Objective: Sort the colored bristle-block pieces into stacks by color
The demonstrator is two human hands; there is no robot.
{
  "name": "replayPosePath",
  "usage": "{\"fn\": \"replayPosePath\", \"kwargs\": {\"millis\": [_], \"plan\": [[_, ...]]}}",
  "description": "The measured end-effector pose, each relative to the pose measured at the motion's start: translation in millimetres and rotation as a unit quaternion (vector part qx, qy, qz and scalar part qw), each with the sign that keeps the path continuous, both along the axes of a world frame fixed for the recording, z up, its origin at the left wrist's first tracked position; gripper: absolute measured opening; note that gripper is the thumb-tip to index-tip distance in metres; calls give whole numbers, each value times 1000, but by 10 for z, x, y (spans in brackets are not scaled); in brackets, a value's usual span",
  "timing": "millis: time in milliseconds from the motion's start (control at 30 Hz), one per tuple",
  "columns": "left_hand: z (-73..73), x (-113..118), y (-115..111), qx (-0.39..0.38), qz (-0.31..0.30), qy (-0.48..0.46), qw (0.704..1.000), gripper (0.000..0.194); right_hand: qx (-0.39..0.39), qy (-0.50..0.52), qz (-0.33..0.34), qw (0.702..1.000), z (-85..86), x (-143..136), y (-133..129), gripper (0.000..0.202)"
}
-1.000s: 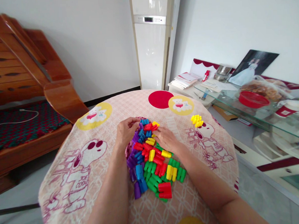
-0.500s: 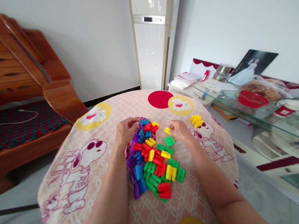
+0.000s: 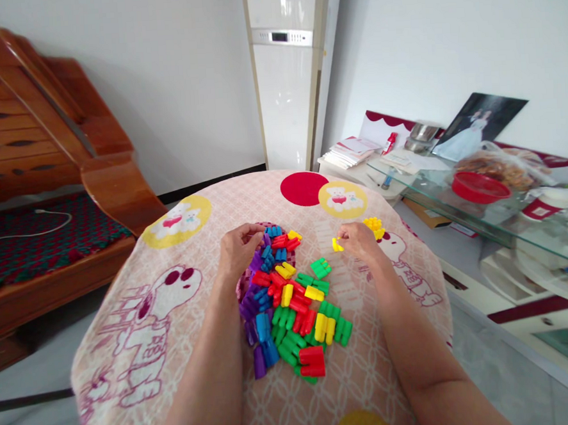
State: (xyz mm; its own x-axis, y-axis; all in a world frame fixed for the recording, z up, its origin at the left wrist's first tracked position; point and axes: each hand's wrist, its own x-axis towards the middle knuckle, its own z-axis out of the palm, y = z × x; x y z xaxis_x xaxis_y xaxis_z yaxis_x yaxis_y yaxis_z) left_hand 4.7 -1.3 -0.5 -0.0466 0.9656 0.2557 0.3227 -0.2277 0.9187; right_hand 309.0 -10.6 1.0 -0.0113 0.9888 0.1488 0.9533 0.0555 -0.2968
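Note:
My right hand pinches a small yellow block above the cloth, just left of a cluster of yellow blocks. At the upper left edge of the colourful block pile, my left hand has its fingers pressed together; what they hold, if anything, is hidden. The pile mixes purple blocks, blue blocks, red blocks, green blocks and yellow ones. A green block lies at its upper right. Part of a pink patterned thing shows beneath the pile.
A patterned cloth covers the round table. To the left stands a wooden bench. On the right, a glass shelf bears a red bowl, papers and a plastic bag of food. A tall white cabinet-like unit stands behind.
My right hand has moved right with the yellow block, away from the pile and closer to the yellow cluster. My left hand has stayed almost where it was.

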Motion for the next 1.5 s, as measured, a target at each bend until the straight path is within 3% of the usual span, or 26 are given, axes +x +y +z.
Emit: {"fn": "replayPosePath", "kwargs": {"millis": [100, 300, 500, 867, 1000, 1067, 1167, 1267, 1367, 1500], "plan": [[-3, -2, 2, 3, -1, 5, 1000, 26, 38, 15, -34, 999, 18, 167, 43, 14], [-22, -1, 26, 7, -4, 14, 1000, 26, 229, 11, -86, 970, -123, 539, 137, 15], [-33, 1, 25, 5, -6, 11, 1000, 26, 213, 16, -116, 970, -275, 670, 157, 14], [-41, -3, 19, 6, -5, 20, 1000, 27, 163, 25, -144, 976, -286, 690, 195, 20], [-24, 6, 15, 5, -6, 13, 1000, 27, 179, 23, -163, 970, -252, 643, 160, 23], [-19, 10, 14, 6, -7, 11, 1000, 26, 205, 32, -141, 968, -177, 551, 141, 24], [-27, 7, 19, 7, -10, 16, 1000, 26, 183, 71, -45, 980, -14, 321, 92, 25], [-46, -9, 26, 7, -9, 12, 1000, 27, 35, 93, 77, 992, 134, 53, -5, 23], [-59, -27, 29, 8, -7, 5, 1000, 28, -112, 21, 147, 983, 209, -164, -121, 17], [-71, -33, 37, 9, -5, 9, 1000, 28, -179, -39, 217, 959, 206, -329, -198, 10]]}}
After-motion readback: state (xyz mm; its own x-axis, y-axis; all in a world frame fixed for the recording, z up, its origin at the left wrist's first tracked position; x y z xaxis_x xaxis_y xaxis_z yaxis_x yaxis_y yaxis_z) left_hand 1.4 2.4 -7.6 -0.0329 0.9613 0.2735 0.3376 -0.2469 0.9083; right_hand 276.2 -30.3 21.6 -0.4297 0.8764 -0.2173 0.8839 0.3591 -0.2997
